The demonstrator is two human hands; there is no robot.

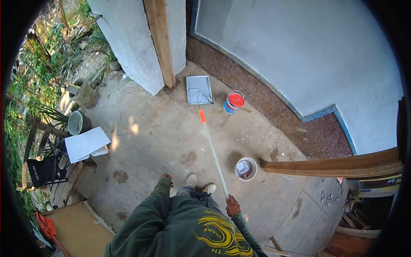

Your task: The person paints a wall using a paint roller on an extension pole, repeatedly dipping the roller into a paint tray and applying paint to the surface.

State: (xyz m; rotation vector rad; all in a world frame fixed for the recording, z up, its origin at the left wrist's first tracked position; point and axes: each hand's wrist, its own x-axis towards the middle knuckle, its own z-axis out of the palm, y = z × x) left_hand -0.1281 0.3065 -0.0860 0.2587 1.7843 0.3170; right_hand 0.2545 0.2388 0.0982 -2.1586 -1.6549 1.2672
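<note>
My right hand (233, 206) is closed around the lower end of a long pale pole of a paint roller (212, 150). An orange sleeve joins the pole to the roller's wire frame. The roller head lies in a grey paint tray (192, 79) on the floor, near the foot of the pillar. My left hand (166, 179) hangs beside my body with loosely bent fingers and nothing visible in it. Right of the tray stands a paint bucket (231, 107) with a red top and a wire handle.
A white bucket (255, 169) holding a small container stands to the right, near a wooden post (329, 168). White boards (87, 143), pots (79, 123) and a bench are on the left. A pillar (128, 47) and a painted wall (299, 51) bound the concrete floor.
</note>
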